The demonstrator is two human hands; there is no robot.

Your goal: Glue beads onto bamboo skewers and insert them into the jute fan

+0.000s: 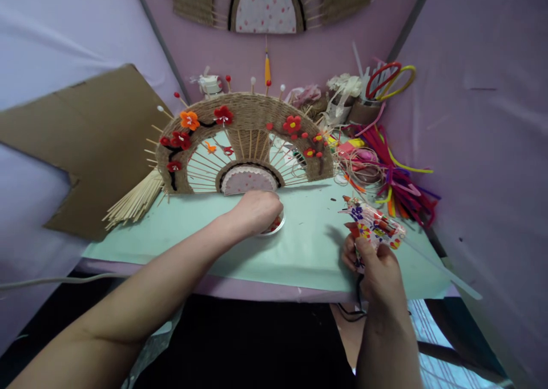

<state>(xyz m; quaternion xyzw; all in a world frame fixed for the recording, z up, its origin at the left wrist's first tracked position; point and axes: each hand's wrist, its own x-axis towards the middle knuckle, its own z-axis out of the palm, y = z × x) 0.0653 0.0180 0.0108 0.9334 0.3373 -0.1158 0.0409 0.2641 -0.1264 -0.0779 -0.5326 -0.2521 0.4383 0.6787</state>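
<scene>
My left hand (259, 212) reaches down into a small clear bowl (281, 223) with little red pieces (274, 224) in it. Its fingers look drawn together, but their tips and whatever lies between them are hidden. A flower-patterned glue gun (379, 223) sits in the grip of my right hand (377, 263), its nozzle towards the left and a long clear glue stick (445, 272) coming out of the back. Behind the bowl stands a woven, fan-shaped piece (257, 109) on thin sticks, with red and orange flowers and dark branches on it.
Bundled sticks (137, 200) and a large cardboard sheet (98, 149) are at the left. Colourful pipe cleaners (411, 189), tangled cord (359, 163) and a holder with scissors (387, 80) crowd the right. A white cable (64, 280) crosses the lower left.
</scene>
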